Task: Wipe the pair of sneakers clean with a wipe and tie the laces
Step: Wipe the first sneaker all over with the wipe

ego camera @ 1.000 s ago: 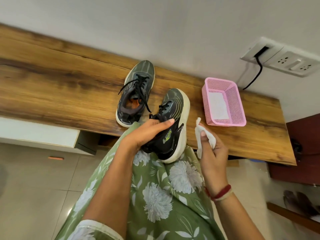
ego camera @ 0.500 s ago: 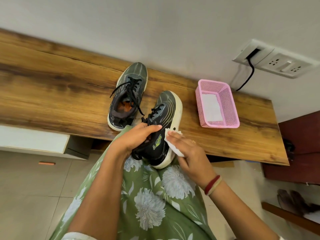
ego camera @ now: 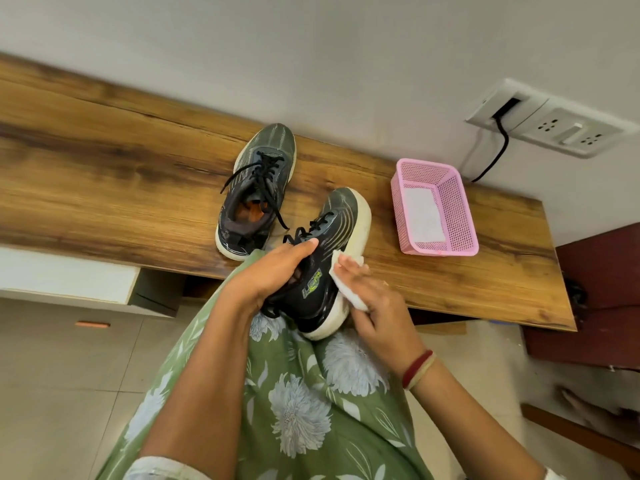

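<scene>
A pink mesh basket [ego camera: 457, 213] stands near the tabletop's [ego camera: 104, 188] right end, toward its back edge. On the wall [ego camera: 311, 46] above, a black cable [ego camera: 504, 140] runs from a white socket panel [ego camera: 561, 129].

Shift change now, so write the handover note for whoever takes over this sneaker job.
Left hand grips the dark grey white-soled sneaker on the lap.
Right hand holds the white wipe against its side sole.
The matching second sneaker stands on the wooden bench, laces loose, beside a pink plastic mesh basket.
Done: wiping of the held sneaker under way; the other's state is unclear.
Left: finish wiping, tie both sneakers' laces.
</scene>
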Demonstrator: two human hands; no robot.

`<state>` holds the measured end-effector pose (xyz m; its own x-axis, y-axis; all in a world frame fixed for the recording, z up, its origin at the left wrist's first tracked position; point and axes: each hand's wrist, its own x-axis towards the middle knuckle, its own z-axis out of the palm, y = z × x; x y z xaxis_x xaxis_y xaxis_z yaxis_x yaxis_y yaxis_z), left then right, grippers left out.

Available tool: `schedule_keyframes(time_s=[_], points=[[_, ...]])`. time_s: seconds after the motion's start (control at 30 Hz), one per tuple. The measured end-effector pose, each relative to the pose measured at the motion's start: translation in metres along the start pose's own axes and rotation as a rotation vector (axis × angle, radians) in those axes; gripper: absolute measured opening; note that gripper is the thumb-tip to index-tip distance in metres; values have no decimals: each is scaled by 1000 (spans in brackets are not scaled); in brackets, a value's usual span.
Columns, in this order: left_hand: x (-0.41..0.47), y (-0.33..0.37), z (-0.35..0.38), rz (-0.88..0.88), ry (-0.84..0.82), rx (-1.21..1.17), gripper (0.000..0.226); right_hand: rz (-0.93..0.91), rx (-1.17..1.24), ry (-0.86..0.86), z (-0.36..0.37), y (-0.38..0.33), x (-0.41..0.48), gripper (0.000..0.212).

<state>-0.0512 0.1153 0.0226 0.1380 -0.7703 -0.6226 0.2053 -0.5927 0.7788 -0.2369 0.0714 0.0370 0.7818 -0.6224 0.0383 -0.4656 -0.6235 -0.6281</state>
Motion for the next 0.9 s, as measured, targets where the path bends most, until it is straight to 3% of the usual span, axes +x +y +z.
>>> schedule_keyframes(time_s=[0.13,0.27,0.4,0.47,0.53,0.6,0.67,0.8,0.9], points=[[1,0,-3,10,18,15,44,-251,-128,-141,5,-7,-12,53],[0,0,0,33,18,-9,44,-66,-14,-68,-1,4,-4,50],[1,-3,2,45,97,-29,34,-311,-85,-184,9,-2,-25,49],[2,-3,2,42,104,-42,35,-96,241,-198,-2,-13,-25,34],[6,-4,0,34,89,-84,45,190,613,70,-16,-18,-11,31],[8,-6,0,29,97,-94,52,375,747,367,-23,-11,8,23],[10,-9,0,37,112,-85,50,394,645,448,-25,-9,27,14],[12,-8,2,62,99,-98,42,311,454,130,4,-27,25,28],[12,-6,0,88,104,-84,39,93,167,5,25,-36,4,40]])
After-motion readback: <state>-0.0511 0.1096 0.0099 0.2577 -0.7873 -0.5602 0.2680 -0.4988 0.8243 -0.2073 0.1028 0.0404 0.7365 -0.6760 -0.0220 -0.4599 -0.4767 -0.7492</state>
